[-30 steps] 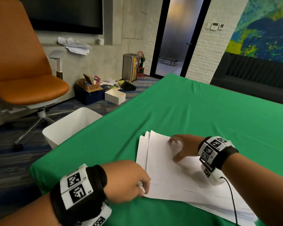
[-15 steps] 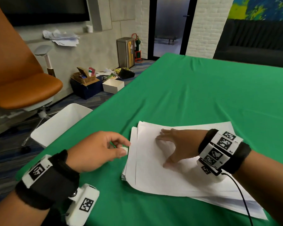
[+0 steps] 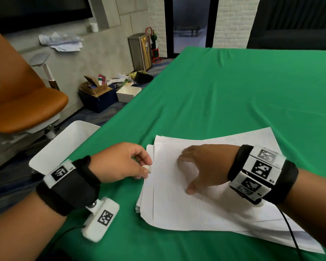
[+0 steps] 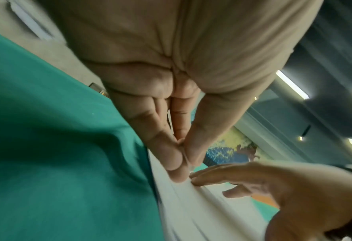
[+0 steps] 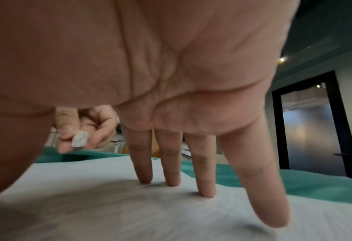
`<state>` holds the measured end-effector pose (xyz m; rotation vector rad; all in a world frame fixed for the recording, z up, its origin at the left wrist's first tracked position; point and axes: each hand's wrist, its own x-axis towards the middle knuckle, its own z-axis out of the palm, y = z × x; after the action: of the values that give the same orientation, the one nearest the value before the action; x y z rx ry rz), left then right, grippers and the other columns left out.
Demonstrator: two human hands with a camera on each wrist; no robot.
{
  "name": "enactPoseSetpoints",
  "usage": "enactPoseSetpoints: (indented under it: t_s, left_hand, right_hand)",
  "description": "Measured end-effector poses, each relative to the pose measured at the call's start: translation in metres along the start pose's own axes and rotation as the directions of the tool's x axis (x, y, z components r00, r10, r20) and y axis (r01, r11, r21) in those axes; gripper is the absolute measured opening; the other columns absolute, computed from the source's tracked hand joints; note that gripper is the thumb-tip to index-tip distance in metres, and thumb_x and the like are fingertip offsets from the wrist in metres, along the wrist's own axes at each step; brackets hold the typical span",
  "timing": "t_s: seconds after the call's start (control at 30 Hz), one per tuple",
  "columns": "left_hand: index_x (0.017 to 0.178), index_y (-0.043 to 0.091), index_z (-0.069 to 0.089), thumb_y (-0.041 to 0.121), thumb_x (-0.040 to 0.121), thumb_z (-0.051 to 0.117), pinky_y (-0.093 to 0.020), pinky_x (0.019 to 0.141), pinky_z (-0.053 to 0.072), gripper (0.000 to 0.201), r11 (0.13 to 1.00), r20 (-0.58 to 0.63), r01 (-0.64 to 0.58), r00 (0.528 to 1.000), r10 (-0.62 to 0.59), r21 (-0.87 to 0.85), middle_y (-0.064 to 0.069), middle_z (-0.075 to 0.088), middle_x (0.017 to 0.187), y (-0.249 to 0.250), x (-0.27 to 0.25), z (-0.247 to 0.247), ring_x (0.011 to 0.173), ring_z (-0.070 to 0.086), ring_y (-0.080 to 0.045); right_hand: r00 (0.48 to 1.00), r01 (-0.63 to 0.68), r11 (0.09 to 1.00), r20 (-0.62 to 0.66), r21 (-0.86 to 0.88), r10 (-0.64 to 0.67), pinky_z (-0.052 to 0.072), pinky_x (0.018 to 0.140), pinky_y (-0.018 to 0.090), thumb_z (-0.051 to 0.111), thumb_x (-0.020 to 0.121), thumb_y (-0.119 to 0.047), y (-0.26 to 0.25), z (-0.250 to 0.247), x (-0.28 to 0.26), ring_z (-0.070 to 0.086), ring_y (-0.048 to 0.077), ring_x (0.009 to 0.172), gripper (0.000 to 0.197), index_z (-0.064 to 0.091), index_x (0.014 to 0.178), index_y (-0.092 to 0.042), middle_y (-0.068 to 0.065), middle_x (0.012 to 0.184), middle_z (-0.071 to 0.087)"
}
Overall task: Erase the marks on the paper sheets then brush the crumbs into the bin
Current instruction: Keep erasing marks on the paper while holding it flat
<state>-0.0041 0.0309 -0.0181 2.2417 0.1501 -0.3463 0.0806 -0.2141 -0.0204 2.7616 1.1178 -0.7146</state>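
A stack of white paper sheets (image 3: pixel 205 208) lies on the green table (image 3: pixel 224 95). My left hand (image 3: pixel 120 162) pinches a small white eraser (image 3: pixel 146 168) between thumb and fingers at the stack's left edge; the eraser (image 5: pixel 79 138) shows clearly in the right wrist view. My right hand (image 3: pixel 201 166) lies on the top sheet with straight fingers (image 5: pixel 207 177) pressing down on the paper (image 5: pixel 170 212). In the left wrist view the left hand's fingertips (image 4: pixel 177 163) meet at the paper edge. I make out no marks on the top sheet.
A white bin (image 3: pixel 64 146) stands on the floor just off the table's left edge. An orange office chair (image 3: pixel 21 102) sits behind it, with boxes and clutter (image 3: pixel 109 91) on the floor. A steel trash can (image 3: pixel 140 51) stands by the doorway.
My left hand with the eraser moved up from the stack's near left corner to its left edge. The right hand's fingers spread flat on the sheet. My head tilted down.
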Motion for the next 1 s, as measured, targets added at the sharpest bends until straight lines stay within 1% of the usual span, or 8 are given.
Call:
enactPoseSetpoints:
  t_s: [0.13, 0.27, 0.37, 0.47, 0.6, 0.7, 0.87, 1.0]
  left_hand:
    - [0.086, 0.016, 0.073, 0.010, 0.082, 0.082, -0.021, 0.064, 0.055, 0.012, 0.963, -0.081, -0.030, 0.995, 0.053, 0.269, 0.002, 0.077, 0.075, 0.013, 0.028, 0.000, 0.064, 0.072, -0.011]
    - [0.084, 0.018, 0.076, 0.017, 0.081, 0.083, -0.014, 0.059, 0.050, 0.008, 0.918, 0.063, -0.117, 0.993, 0.101, 0.379, 0.007, 0.075, 0.074, 0.026, 0.046, 0.010, 0.063, 0.066, 0.000]
    - [0.085, 0.024, 0.075, 0.024, 0.082, 0.081, -0.014, 0.063, 0.049, 0.007, 0.840, 0.166, -0.186, 0.979, 0.116, 0.509, 0.012, 0.072, 0.076, 0.030, 0.056, 0.015, 0.065, 0.062, 0.002]
    - [0.088, 0.023, 0.073, 0.028, 0.085, 0.078, -0.024, 0.074, 0.055, 0.007, 0.776, 0.107, -0.163, 0.987, 0.124, 0.609, 0.010, 0.072, 0.085, 0.034, 0.077, 0.007, 0.079, 0.067, -0.008]
    - [0.097, 0.018, 0.072, 0.026, 0.094, 0.067, -0.026, 0.072, 0.044, 0.009, 0.712, -0.010, -0.088, 0.991, 0.132, 0.696, 0.010, 0.062, 0.084, 0.042, 0.100, -0.005, 0.089, 0.064, -0.019]
    - [0.092, 0.022, 0.071, 0.030, 0.092, 0.073, -0.028, 0.074, 0.049, 0.007, 0.791, -0.102, -0.063, 0.983, 0.156, 0.609, 0.010, 0.066, 0.086, 0.038, 0.102, -0.016, 0.086, 0.065, -0.014]
    - [0.086, 0.023, 0.074, 0.025, 0.084, 0.078, -0.025, 0.074, 0.055, 0.005, 0.771, 0.145, -0.207, 0.978, 0.150, 0.603, 0.009, 0.074, 0.082, 0.030, 0.076, 0.004, 0.078, 0.068, -0.006]
    - [0.091, 0.018, 0.073, 0.021, 0.091, 0.064, -0.030, 0.077, 0.053, 0.009, 0.727, 0.001, -0.063, 0.996, 0.085, 0.683, 0.004, 0.071, 0.090, 0.031, 0.083, 0.004, 0.087, 0.066, -0.020]
  right_hand:
    - [0.999, -0.031, 0.999, -0.008, -0.027, 0.031, 0.055, 0.091, 0.049, 0.075, 0.050, -0.088, -0.010, 0.002, 0.001, 0.056, 0.026, 0.115, 0.109, 0.043, 0.143, -0.039, -0.006, 0.134, 0.049]
    - [0.998, -0.057, 0.996, 0.035, -0.067, 0.060, 0.054, 0.092, 0.055, 0.081, 0.051, -0.083, -0.020, -0.005, 0.004, 0.043, 0.032, 0.121, 0.119, 0.034, 0.151, -0.039, 0.000, 0.131, 0.039]
    - [0.996, -0.070, 0.993, 0.053, -0.093, 0.075, 0.051, 0.097, 0.058, 0.082, 0.053, -0.081, -0.021, -0.005, 0.006, 0.038, 0.036, 0.130, 0.123, 0.028, 0.155, -0.039, 0.002, 0.147, 0.031]
    - [0.995, -0.058, 0.994, 0.071, -0.095, 0.065, 0.046, 0.105, 0.060, 0.082, 0.057, -0.079, -0.021, -0.004, 0.006, 0.030, 0.039, 0.143, 0.126, 0.023, 0.159, -0.034, 0.000, 0.164, 0.016]
    - [0.998, -0.035, 0.996, 0.054, -0.083, 0.040, 0.045, 0.107, 0.058, 0.081, 0.056, -0.081, -0.019, -0.003, 0.008, 0.038, 0.036, 0.140, 0.126, 0.027, 0.158, -0.029, -0.003, 0.160, 0.030]
    - [0.999, -0.026, 0.996, 0.038, -0.086, 0.029, 0.045, 0.107, 0.058, 0.081, 0.055, -0.081, -0.019, -0.002, 0.009, 0.040, 0.036, 0.140, 0.125, 0.030, 0.156, -0.030, -0.004, 0.159, 0.033]
    - [0.999, -0.026, 0.997, 0.024, -0.069, 0.028, 0.047, 0.105, 0.056, 0.082, 0.049, -0.083, -0.014, 0.001, 0.014, 0.046, 0.034, 0.136, 0.125, 0.037, 0.152, -0.030, -0.006, 0.155, 0.039]
    - [1.000, -0.015, 0.998, 0.019, -0.062, 0.016, 0.046, 0.107, 0.056, 0.082, 0.049, -0.083, -0.013, 0.002, 0.015, 0.046, 0.034, 0.137, 0.126, 0.035, 0.153, -0.030, -0.008, 0.157, 0.037]
